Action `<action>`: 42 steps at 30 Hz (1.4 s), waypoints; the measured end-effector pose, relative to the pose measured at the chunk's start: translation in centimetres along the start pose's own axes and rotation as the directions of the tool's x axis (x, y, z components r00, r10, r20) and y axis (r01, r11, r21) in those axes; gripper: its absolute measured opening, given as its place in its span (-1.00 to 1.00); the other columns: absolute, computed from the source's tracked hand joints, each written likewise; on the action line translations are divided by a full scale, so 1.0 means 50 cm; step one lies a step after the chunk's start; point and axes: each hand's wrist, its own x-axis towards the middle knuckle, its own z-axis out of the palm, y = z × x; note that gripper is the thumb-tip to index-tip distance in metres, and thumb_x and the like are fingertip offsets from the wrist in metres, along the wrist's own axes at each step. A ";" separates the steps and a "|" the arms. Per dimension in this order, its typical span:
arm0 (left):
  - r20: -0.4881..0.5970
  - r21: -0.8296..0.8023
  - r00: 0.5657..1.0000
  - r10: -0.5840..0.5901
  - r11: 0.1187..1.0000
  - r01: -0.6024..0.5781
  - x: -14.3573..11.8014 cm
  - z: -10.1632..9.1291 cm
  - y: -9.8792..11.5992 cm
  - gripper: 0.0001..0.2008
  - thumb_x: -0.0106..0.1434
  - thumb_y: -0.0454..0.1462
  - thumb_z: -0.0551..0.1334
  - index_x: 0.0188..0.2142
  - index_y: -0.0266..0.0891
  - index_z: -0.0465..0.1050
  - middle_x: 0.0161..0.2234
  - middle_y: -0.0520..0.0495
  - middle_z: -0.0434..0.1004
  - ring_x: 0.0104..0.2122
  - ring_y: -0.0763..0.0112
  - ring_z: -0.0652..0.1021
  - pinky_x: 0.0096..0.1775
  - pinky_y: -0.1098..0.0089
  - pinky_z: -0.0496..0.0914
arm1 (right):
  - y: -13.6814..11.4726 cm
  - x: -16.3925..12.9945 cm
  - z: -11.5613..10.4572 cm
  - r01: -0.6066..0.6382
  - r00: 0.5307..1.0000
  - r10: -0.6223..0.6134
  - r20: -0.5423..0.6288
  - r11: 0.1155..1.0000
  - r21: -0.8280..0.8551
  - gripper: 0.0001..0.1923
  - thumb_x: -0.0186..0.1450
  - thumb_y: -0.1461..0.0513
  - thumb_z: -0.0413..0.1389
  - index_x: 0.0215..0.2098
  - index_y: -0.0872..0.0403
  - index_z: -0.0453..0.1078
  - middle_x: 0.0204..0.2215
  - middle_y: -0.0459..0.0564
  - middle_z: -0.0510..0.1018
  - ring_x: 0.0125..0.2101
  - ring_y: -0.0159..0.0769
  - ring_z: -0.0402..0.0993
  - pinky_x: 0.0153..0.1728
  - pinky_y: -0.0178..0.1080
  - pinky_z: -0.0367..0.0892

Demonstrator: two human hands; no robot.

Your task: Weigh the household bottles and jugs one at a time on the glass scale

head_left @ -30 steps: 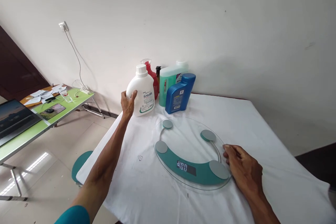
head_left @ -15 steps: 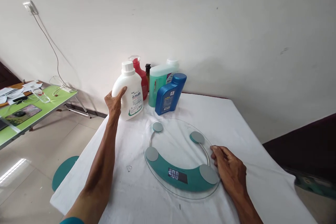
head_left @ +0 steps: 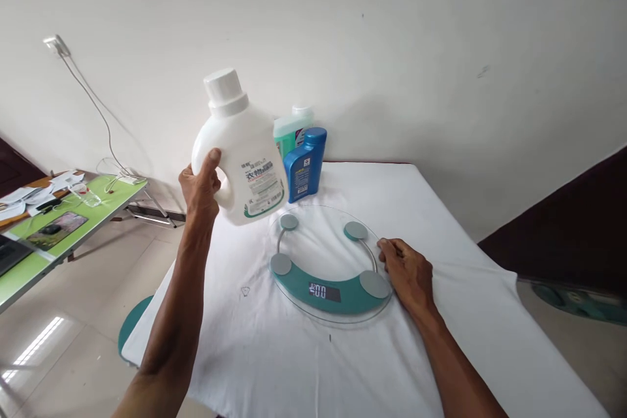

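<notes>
A white laundry detergent bottle (head_left: 245,166) with a white cap is raised off the table and tilted, its printed label towards me. My left hand (head_left: 202,186) is closed round its handle, thumb through the grip. On the white cloth lies a round glass bathroom scale (head_left: 313,290) with a green curved base, grey pads and a lit display that seems to read 0.0. My right hand (head_left: 406,271) is at the scale's right edge, fingers curled in and fingertips at the glass rim; its lower fingers are partly hidden.
Behind the scale stand a blue bottle (head_left: 306,166) and a green bottle (head_left: 287,132), partly covered by the detergent bottle. A wall rises behind the table with its white cloth (head_left: 386,192). At left are a green table (head_left: 112,191) with papers and a mouse, and a green stool (head_left: 131,326).
My left hand has lifted the detergent bottle off the cloth, up and nearer to me, so it hides the red bottle. My right hand stays at the scale's edge. The view has shifted slightly.
</notes>
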 end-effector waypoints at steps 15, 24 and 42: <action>0.279 0.049 0.939 -0.201 0.980 0.195 -0.196 0.129 -0.078 -0.40 -0.12 0.12 0.57 -0.60 -0.16 0.23 -0.66 0.16 0.05 -0.62 0.61 0.10 -0.57 0.41 0.02 | 0.007 0.002 0.000 0.072 0.997 -0.072 0.002 0.997 0.031 -0.56 0.35 -0.17 -0.06 -0.49 -0.09 0.26 -0.55 0.00 0.57 -0.48 -0.14 0.45 -0.32 -0.13 0.26; 0.293 0.035 0.931 -0.219 0.975 0.218 -0.201 0.140 -0.106 -0.48 -0.13 0.08 0.60 -0.54 -0.21 0.43 -0.64 0.11 0.21 -0.62 0.56 0.23 -0.58 0.42 0.14 | 0.009 0.005 -0.001 0.071 0.997 -0.071 0.006 0.998 -0.002 -0.56 0.35 -0.17 -0.07 -0.48 -0.09 0.28 -0.54 0.02 0.58 -0.46 -0.13 0.45 -0.31 -0.13 0.26; 0.111 0.162 0.954 -0.277 0.952 0.258 -0.136 -0.006 -0.289 -0.31 0.23 0.40 0.22 -0.47 -0.19 0.41 -0.52 -0.01 0.33 -0.47 0.39 0.38 -0.36 0.33 0.35 | 0.002 0.001 -0.004 0.029 0.999 -0.030 0.030 1.000 0.006 -0.57 0.30 -0.17 0.00 -0.46 -0.06 0.37 -0.54 0.00 0.59 -0.49 -0.15 0.49 -0.32 -0.14 0.31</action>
